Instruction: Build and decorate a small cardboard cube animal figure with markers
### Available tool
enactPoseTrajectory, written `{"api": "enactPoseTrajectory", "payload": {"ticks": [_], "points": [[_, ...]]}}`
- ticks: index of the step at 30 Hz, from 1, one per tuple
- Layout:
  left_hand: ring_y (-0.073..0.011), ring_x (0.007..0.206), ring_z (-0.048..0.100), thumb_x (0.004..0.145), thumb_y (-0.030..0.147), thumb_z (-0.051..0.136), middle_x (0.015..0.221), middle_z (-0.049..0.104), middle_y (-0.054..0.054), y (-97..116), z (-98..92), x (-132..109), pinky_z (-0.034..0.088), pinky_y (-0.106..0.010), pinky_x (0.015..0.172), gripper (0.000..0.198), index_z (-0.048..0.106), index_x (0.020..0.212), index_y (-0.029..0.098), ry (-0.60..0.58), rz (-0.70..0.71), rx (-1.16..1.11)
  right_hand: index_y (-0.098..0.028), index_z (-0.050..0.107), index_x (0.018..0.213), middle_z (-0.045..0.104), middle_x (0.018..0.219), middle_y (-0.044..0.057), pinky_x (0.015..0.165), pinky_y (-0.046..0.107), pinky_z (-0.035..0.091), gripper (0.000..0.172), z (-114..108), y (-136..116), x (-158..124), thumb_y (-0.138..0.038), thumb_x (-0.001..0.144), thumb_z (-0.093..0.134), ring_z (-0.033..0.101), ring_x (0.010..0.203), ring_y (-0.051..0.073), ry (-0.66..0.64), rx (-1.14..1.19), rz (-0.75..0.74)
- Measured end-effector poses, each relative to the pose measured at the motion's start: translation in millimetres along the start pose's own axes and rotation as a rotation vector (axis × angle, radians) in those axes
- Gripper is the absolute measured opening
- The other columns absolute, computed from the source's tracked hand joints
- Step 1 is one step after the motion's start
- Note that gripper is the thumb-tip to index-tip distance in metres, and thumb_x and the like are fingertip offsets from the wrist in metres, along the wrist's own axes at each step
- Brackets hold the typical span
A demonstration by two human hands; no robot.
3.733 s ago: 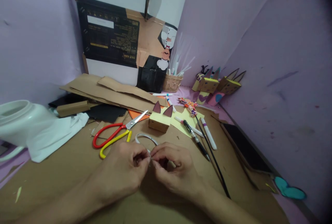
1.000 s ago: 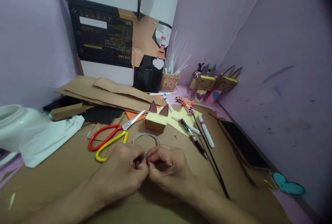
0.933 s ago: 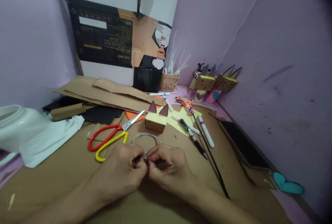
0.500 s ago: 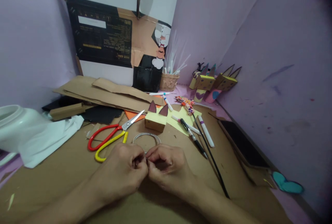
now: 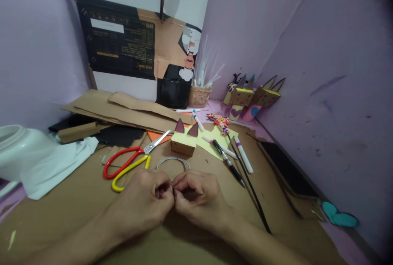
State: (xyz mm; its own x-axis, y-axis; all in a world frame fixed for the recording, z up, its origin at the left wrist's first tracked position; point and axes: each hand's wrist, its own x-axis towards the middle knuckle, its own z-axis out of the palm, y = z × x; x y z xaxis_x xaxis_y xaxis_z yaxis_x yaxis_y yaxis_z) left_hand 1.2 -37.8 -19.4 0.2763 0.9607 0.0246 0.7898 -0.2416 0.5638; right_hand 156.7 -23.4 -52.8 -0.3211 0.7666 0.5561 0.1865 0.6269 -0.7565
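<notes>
My left hand and my right hand meet over the middle of the table, fingers curled and fingertips pinched together. Whatever they pinch is too small or too hidden to make out. Just behind them shows a thin pale grey ring, perhaps a wire coil, its near side covered by my fingers. Beyond the ring sits a small cardboard box head with a yellow top and two dark brown pointed ears. Left of it, partly behind my left hand, lie open scissors with one red and one yellow handle.
Right of the box lie a black pen, a white marker and a black stick with a patterned top. Cardboard strips lie behind. A white jar stands left, a dark phone-like slab right.
</notes>
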Motion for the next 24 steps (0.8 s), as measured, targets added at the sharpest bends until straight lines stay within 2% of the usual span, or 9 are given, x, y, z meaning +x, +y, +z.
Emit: {"api": "enactPoseTrajectory", "payload": {"ticks": [4, 7, 12, 14, 16, 18, 20, 22, 24], "points": [[-0.0101, 0.047, 0.044, 0.069, 0.018, 0.041, 0.047, 0.046, 0.003, -2.2, 3.0, 0.1, 0.027, -0.023, 0.046, 0.019, 0.047, 0.051, 0.018, 0.027, 0.037, 0.003, -0.018, 0.059, 0.06, 0.071, 0.065, 0.005, 0.056, 0.022, 0.052, 0.012, 0.5, 0.2, -0.1, -0.009, 0.067, 0.055, 0.067, 0.059, 0.014, 0.005, 0.006, 0.01], [-0.0108, 0.049, 0.047, 0.07, 0.016, 0.041, 0.05, 0.051, 0.003, -2.7, 2.2, 0.4, 0.03, -0.022, 0.047, 0.02, 0.054, 0.055, 0.018, 0.021, 0.019, -0.022, -0.018, 0.059, 0.059, 0.071, 0.067, 0.005, 0.057, 0.022, 0.053, 0.012, 0.9, 0.9, 0.8, -0.009, 0.067, 0.056, 0.067, 0.061, 0.015, 0.013, 0.097, 0.098], [-0.0111, 0.051, 0.047, 0.075, 0.02, 0.042, 0.052, 0.051, 0.003, -3.3, -5.4, 1.2, 0.03, -0.021, 0.045, 0.023, 0.057, 0.059, 0.018, 0.005, -0.039, -0.091, -0.018, 0.055, 0.055, 0.069, 0.067, 0.003, 0.054, 0.022, 0.054, 0.01, -1.5, 1.7, 8.0, -0.013, 0.061, 0.062, 0.066, 0.057, 0.013, 0.043, 0.449, 0.509], [-0.0107, 0.049, 0.046, 0.076, 0.024, 0.044, 0.051, 0.05, 0.004, -3.1, -9.8, 2.1, 0.03, -0.02, 0.043, 0.023, 0.058, 0.059, 0.018, 0.068, -0.052, -0.092, -0.018, 0.053, 0.054, 0.068, 0.066, 0.001, 0.054, 0.021, 0.053, 0.014, -3.6, 1.3, 11.6, -0.014, 0.057, 0.067, 0.066, 0.055, 0.012, 0.038, 0.562, 0.665], [-0.0104, 0.047, 0.045, 0.075, 0.026, 0.048, 0.05, 0.049, 0.004, -2.8, -13.0, 3.7, 0.031, -0.019, 0.043, 0.021, 0.057, 0.059, 0.018, 0.158, -0.051, -0.096, -0.017, 0.052, 0.053, 0.067, 0.065, 0.0, 0.053, 0.02, 0.053, 0.018, -5.3, 0.3, 14.2, -0.014, 0.054, 0.07, 0.066, 0.054, 0.012, 0.028, 0.634, 0.749], [-0.0106, 0.047, 0.046, 0.074, 0.026, 0.052, 0.051, 0.05, 0.004, -2.7, -13.8, 5.9, 0.034, -0.019, 0.043, 0.016, 0.059, 0.064, 0.018, 0.203, -0.041, -0.134, -0.017, 0.051, 0.053, 0.067, 0.065, -0.001, 0.053, 0.02, 0.053, 0.02, -6.2, -0.8, 15.4, -0.013, 0.053, 0.071, 0.066, 0.053, 0.011, 0.024, 0.67, 0.778], [-0.0115, 0.051, 0.05, 0.075, 0.024, 0.053, 0.058, 0.056, 0.003, -3.3, -11.9, 8.1, 0.037, -0.02, 0.046, 0.012, 0.064, 0.075, 0.019, 0.187, -0.015, -0.198, -0.017, 0.052, 0.053, 0.067, 0.065, -0.001, 0.053, 0.02, 0.053, 0.021, -6.8, -1.5, 15.7, -0.013, 0.053, 0.072, 0.066, 0.053, 0.011, 0.024, 0.678, 0.775], [-0.0133, 0.062, 0.056, 0.076, 0.021, 0.053, 0.072, 0.063, 0.001, -4.7, -8.8, 9.9, 0.043, -0.022, 0.055, 0.016, 0.066, 0.085, 0.02, 0.119, 0.043, -0.257, -0.017, 0.054, 0.054, 0.067, 0.064, -0.001, 0.054, 0.021, 0.053, 0.02, -7.7, -1.9, 15.5, -0.015, 0.054, 0.074, 0.066, 0.054, 0.011, 0.019, 0.677, 0.76], [-0.0149, 0.075, 0.059, 0.078, 0.017, 0.052, 0.083, 0.065, 0.0, -6.5, -6.0, 11.2, 0.044, -0.024, 0.066, 0.016, 0.067, 0.082, 0.022, 0.043, 0.102, -0.295, -0.017, 0.056, 0.057, 0.066, 0.062, -0.001, 0.056, 0.022, 0.054, 0.018, -9.2, -2.2, 15.4, -0.019, 0.057, 0.074, 0.065, 0.055, 0.011, -0.001, 0.679, 0.745]]}}
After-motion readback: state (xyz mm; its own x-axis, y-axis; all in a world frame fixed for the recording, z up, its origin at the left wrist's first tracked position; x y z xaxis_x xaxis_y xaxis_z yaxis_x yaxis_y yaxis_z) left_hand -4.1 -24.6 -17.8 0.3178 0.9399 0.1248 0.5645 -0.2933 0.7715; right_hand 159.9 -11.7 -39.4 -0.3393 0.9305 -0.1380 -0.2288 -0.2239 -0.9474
